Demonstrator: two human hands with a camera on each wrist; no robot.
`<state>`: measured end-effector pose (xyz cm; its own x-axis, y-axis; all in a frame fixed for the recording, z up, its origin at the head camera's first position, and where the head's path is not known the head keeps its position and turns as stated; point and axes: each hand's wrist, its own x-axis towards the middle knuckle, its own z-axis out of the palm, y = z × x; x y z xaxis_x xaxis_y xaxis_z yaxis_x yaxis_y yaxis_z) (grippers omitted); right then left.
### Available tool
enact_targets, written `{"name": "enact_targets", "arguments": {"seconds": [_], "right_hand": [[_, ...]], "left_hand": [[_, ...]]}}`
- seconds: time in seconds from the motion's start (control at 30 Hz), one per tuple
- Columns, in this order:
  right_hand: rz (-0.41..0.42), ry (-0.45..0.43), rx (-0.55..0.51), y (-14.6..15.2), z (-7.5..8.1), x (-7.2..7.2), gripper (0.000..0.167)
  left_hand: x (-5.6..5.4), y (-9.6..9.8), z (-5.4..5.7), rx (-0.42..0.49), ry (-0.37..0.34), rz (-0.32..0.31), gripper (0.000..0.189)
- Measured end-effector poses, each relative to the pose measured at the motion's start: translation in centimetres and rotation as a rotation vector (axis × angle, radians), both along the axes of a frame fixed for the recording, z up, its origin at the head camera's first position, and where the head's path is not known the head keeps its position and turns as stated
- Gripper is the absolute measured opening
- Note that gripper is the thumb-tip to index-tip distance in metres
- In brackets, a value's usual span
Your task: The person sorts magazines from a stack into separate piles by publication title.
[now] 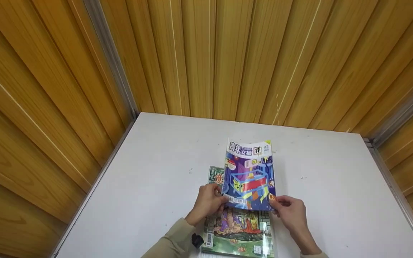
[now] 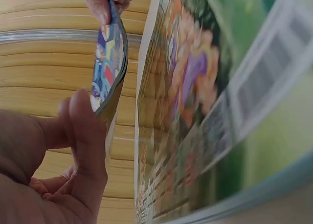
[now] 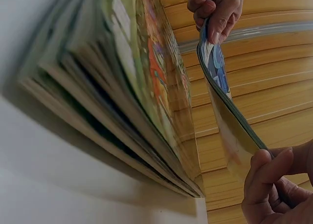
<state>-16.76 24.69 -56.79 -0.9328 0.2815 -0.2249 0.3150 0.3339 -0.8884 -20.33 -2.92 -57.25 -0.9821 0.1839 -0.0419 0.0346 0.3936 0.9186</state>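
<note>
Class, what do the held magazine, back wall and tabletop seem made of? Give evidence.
Magazine: apparently glossy paper; it bends and shines. Back wall: satin-looking wood or wood-print panels, judging by the grain. Tabletop: perhaps laminate; smooth, white, no grain showing.

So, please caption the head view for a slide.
Two hands hold a blue-purple paper magazine above a green-covered magazine stack on a white table.

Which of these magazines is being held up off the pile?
The purple-and-blue magazine: the left hand and right hand pinch its near corners. The green-covered magazine lies below it, topping the pile.
</note>
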Motion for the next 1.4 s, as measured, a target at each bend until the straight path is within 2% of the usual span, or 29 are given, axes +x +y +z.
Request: {"name": "enact_targets", "arguments": {"seconds": [0.2,0.43,0.67,0.77,0.87,0.9,0.93,0.97,1.1,1.13,1.17,1.2,1.3,1.33,1.4], "right_hand": [[0.021,0.063,0.031,-0.1,0.5,-2.6,0.020],[0.035,0.064,0.035,-0.4,0.4,-5.2,0.019],[0.063,0.075,0.052,-1.4,0.9,-9.5,0.019],[0.065,0.086,0.060,-1.7,0.7,-11.4,0.019],[0.062,0.080,0.066,-1.9,0.4,-12.7,0.017],[0.060,0.077,0.073,-2.0,0.2,-13.1,0.016],[0.060,0.074,0.078,-2.1,0.0,-13.5,0.016],[0.060,0.070,0.085,-2.3,-0.1,-13.8,0.016],[0.076,0.061,0.103,-3.0,-0.5,-15.1,0.017],[0.083,0.056,0.104,-3.2,-0.5,-15.4,0.018],[0.088,0.054,0.110,-3.3,-0.6,-15.7,0.018],[0.092,0.052,0.114,-3.4,-0.6,-16.0,0.018],[0.097,0.046,0.143,-3.4,-0.8,-16.9,0.016],[0.101,0.044,0.152,-3.4,-0.9,-17.2,0.015],[0.109,0.042,0.166,-3.3,-1.1,-17.7,0.015]], "left_hand": [[-3.1,0.2,0.3,0.005,0.003,0.045,0.019],[-5.3,0.3,-0.1,-0.045,0.023,0.110,0.017],[-9.0,-0.8,0.6,-0.141,0.074,0.165,0.020],[-10.6,-0.9,0.6,-0.156,0.068,0.184,0.021],[-12.1,-1.1,0.0,-0.141,0.044,0.171,0.021],[-12.8,-1.2,-0.9,-0.146,0.054,0.166,0.021],[-13.2,-1.3,-1.1,-0.147,0.049,0.160,0.021],[-13.9,-1.5,-2.0,-0.152,0.063,0.156,0.022],[-15.1,-2.1,-2.3,-0.195,0.018,0.181,0.022],[-15.0,-2.1,-1.6,-0.203,-0.013,0.191,0.021],[-15.3,-2.2,-1.6,-0.220,-0.026,0.201,0.021],[-15.2,-2.1,-1.0,-0.233,-0.056,0.211,0.019],[-15.8,-1.8,-1.2,-0.265,-0.067,0.220,0.019],[-16.6,-1.9,-2.4,-0.270,-0.047,0.218,0.021],[-17.0,-1.9,-2.8,-0.278,-0.043,0.226,0.022]]}}
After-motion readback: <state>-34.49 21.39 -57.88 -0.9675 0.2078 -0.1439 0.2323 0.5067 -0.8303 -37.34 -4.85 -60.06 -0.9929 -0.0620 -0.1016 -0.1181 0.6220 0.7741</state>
